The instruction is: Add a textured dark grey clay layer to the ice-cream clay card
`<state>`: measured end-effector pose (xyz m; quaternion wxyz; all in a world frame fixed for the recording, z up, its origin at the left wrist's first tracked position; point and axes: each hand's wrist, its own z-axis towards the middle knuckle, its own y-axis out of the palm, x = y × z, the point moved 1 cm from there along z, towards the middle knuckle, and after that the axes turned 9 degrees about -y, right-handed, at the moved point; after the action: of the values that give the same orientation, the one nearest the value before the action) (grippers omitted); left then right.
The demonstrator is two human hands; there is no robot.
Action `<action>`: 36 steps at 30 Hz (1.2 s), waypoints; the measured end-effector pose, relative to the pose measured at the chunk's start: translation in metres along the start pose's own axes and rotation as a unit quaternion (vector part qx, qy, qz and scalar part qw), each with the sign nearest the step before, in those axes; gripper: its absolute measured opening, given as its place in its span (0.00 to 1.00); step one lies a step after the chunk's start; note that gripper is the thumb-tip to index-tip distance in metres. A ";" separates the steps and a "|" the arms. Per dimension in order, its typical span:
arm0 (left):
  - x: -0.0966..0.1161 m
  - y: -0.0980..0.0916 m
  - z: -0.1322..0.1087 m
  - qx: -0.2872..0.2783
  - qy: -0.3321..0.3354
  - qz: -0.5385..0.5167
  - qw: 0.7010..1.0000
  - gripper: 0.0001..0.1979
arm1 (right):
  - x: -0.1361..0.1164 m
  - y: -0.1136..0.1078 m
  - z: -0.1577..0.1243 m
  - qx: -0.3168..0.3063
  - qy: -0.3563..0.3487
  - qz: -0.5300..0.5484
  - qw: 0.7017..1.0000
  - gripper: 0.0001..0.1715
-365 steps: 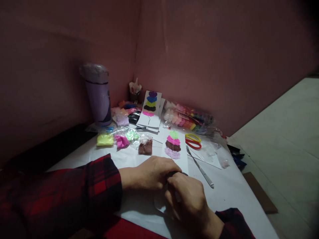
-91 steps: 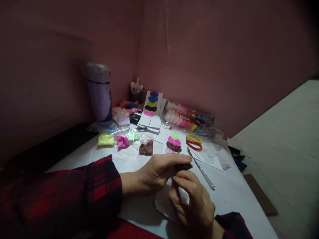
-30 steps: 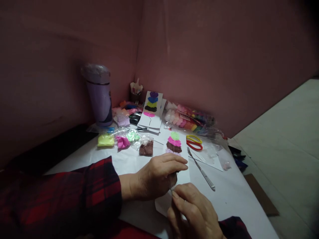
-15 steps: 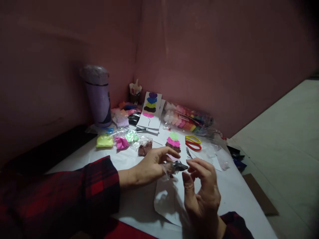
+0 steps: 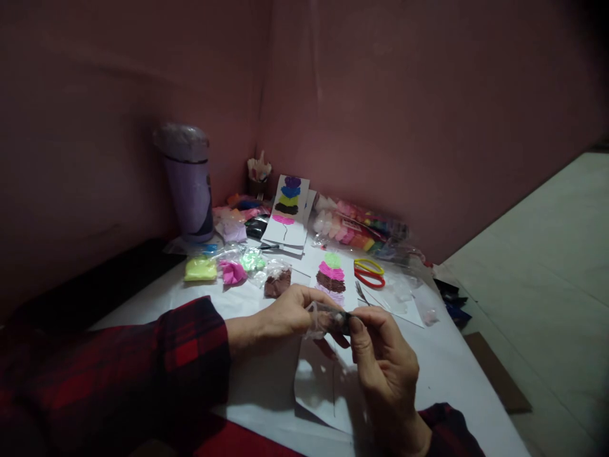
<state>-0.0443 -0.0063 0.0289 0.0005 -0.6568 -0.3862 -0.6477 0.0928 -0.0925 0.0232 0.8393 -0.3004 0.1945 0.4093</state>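
Observation:
Above the near part of the table, my left hand point(image 5: 295, 309) holds a clear plastic packet with black modelling clay point(image 5: 339, 322) in it. My right hand point(image 5: 387, 362) pinches the black clay at its right end between thumb and fingers. Under both hands lies a white card point(image 5: 316, 387) with a thin drawn line. Just beyond it, the same paper or another sheet bears flattened bands of clay point(image 5: 332, 279) in green, pink, brown and lilac. Its lower edge is hidden by my left hand.
Packets of yellow point(image 5: 200, 269), pink point(image 5: 233, 273), green and brown clay point(image 5: 278, 283) lie left of the hands. Scissors point(image 5: 369, 273) and a fork point(image 5: 360, 291) are to the right. Behind stand a purple tumbler point(image 5: 188, 190), a decorated card point(image 5: 287, 212) and bagged clay point(image 5: 352, 228).
My right hand has moved left and closed its thumb and fingers on the black clay's end. Before, its fingers were apart beside it. My left hand keeps hold of the packet.

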 end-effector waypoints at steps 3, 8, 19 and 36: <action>0.001 0.001 0.000 0.010 -0.004 -0.009 1.000 0.21 | 0.000 0.000 0.000 -0.005 -0.008 -0.004 1.000 0.05; 0.002 0.000 -0.001 0.011 0.005 0.012 1.000 0.23 | 0.000 0.002 0.001 -0.002 0.056 0.020 0.998 0.05; 0.001 0.001 -0.003 0.014 0.000 0.039 0.999 0.19 | -0.006 0.002 0.002 -0.025 -0.018 -0.005 1.000 0.06; -0.006 -0.005 0.007 0.050 -0.041 0.014 0.998 0.17 | -0.001 0.007 -0.004 -0.063 -0.119 -0.083 0.987 0.09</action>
<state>-0.0398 -0.0020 0.0195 0.0267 -0.6874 -0.4088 -0.5997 0.0864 -0.0924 0.0189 0.8669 -0.3169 0.0419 0.3824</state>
